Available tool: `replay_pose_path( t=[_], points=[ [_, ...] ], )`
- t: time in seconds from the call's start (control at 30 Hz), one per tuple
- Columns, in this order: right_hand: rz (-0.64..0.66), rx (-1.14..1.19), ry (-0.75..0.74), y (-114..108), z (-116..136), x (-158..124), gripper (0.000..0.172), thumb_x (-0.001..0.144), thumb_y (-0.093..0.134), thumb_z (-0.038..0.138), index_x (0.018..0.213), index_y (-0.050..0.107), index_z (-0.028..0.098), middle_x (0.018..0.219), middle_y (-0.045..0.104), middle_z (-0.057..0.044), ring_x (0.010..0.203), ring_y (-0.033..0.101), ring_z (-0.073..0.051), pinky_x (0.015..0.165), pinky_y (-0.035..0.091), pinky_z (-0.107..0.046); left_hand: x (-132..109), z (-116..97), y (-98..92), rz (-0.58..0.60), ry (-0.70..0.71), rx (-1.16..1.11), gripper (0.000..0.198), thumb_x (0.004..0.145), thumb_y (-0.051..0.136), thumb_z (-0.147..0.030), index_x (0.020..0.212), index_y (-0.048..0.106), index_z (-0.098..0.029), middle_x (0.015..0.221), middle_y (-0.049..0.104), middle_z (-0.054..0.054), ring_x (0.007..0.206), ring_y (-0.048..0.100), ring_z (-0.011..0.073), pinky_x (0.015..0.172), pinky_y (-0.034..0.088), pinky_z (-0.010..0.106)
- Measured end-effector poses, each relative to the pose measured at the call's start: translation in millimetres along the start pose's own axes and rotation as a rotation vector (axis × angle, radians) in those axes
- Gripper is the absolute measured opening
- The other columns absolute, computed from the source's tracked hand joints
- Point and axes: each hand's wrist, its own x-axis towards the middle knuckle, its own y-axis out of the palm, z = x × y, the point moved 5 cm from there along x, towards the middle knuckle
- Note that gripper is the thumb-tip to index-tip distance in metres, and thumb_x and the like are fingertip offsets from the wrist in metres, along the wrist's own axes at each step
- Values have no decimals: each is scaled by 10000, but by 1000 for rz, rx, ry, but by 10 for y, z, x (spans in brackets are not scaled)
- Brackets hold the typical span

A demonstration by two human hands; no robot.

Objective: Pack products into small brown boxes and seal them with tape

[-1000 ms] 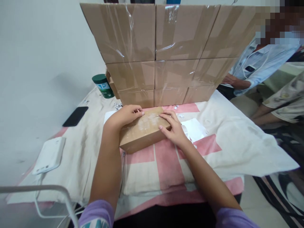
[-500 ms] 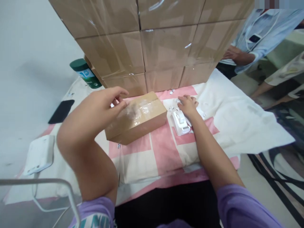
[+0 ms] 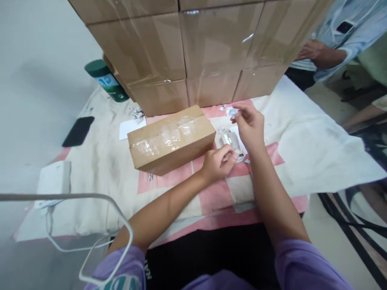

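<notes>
A small brown cardboard box point(image 3: 172, 139) lies on the pink and white cloth, its top covered with strips of clear tape. To its right sits a small white plastic device point(image 3: 228, 139), partly hidden by my left hand. My left hand point(image 3: 218, 162) is closed at the near end of that device, thumb and fingers pinched; whatever they hold is too small to make out. Beyond the device my right hand point(image 3: 250, 123) is raised a little, thumb and fingertips pinched near a tiny shiny piece that I cannot name. Small shiny scraps point(image 3: 222, 129) are scattered around the device.
A tall stack of taped cartons point(image 3: 222, 44) stands at the back. On the left are a green canister point(image 3: 107, 80), a black phone-like slab point(image 3: 78, 131), a white box with a cable point(image 3: 54, 183) and a white paper point(image 3: 127, 129). Another person's hand point(image 3: 314, 50) is at upper right.
My left hand has moved from above the cardboard box down to the right, beside the white device. My right hand has lifted off the device and now pinches. The view has tilted slightly.
</notes>
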Motion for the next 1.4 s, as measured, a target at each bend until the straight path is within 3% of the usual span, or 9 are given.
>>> replay_pose_path(
  t=[0.2,0.4,0.53,0.63,0.73,0.83,1.07,1.2,1.4],
  points=[
    [437,-171,-44,176,463,-301,381,860,570,116,1211,611,259,798,654,29,706,630,-166,663,500,-280,-149,162,-278,-140,-78,-101,272,979,573,-449,912,429,-228,584,339,-108,476,339,74,501,302,208],
    [675,-247,-5,202,755,-379,357,871,562,89,1188,559,252,772,645,35,587,576,-142,538,416,-255,-241,211,-403,-182,-71,-178,271,996,604,-372,875,408,-230,615,336,-98,507,308,62,530,305,209],
    [585,-263,-18,131,806,-513,353,856,630,113,1166,570,271,830,665,22,562,549,-129,510,416,-268,-240,243,-404,-209,-147,-240,282,1020,574,-387,864,400,-228,629,331,-86,530,322,68,544,330,219],
    [406,-178,0,53,740,-767,323,891,628,135,1169,576,292,804,647,16,579,557,-144,506,432,-284,-218,242,-400,-203,-184,-214,306,1013,589,-397,842,403,-224,642,328,-75,545,331,75,533,319,231],
    [278,-127,48,17,649,-984,215,908,583,111,1036,606,282,722,616,28,541,549,-138,448,405,-266,-197,217,-401,-177,-152,-199,265,998,622,-366,865,444,-221,662,380,-68,553,367,75,531,330,235],
    [328,-140,39,72,625,-1047,184,866,602,83,932,618,254,703,620,33,542,556,-128,451,427,-249,-194,190,-394,-142,-99,-206,171,1025,572,-348,935,509,-217,700,477,-49,567,446,77,543,368,241],
    [311,-88,-15,67,590,-1040,276,845,604,49,1024,627,257,764,645,20,574,556,-139,509,488,-273,-229,100,-347,-85,71,-182,204,980,644,-322,1127,539,-228,736,516,-46,585,475,75,539,407,217],
    [307,-55,-1,53,570,-1060,285,881,574,62,1057,595,285,772,642,25,569,561,-149,489,469,-277,-241,126,-335,-84,49,-138,150,1008,589,-276,1144,548,-228,835,609,-18,658,575,85,585,472,205],
    [330,-97,58,63,523,-1119,248,972,544,184,1182,565,314,837,687,0,640,630,-192,579,530,-327,-234,92,-358,-111,101,-113,46,1024,547,-221,1070,552,-216,797,607,-35,624,564,63,574,460,171]
  ],
)
